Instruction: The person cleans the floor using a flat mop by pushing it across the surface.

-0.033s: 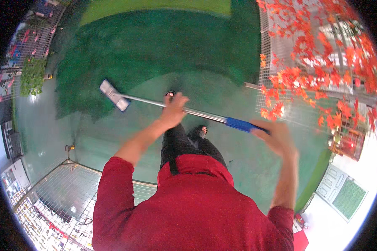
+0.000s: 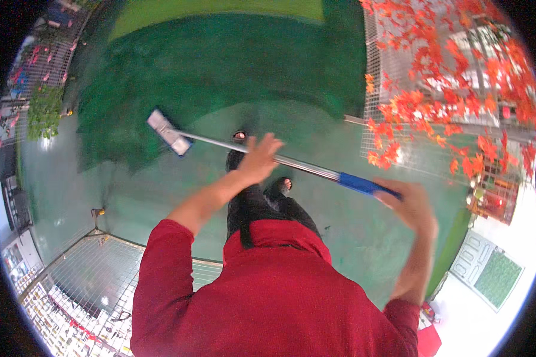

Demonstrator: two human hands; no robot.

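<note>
Left palm's hidden, so can't tell if the left hand (image 2: 259,159) really grips the flat mop (image 2: 215,142); the blurry right hand (image 2: 410,204) is wrapped round its blue grip (image 2: 358,184). Mop head (image 2: 169,132) sits front-left over green floor (image 2: 202,172), everything slightly further right than before.

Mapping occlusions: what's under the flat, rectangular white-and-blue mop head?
Green floor shows around the mop head, darker past its upper end, lighter by its lower end. Whatever lies directly beneath is covered, so can't tell.

At right there are red-orange leaves (image 2: 412,108) (quite many); at left, a green plant (image 2: 43,113) and a wire grid (image 2: 120,240).
</note>
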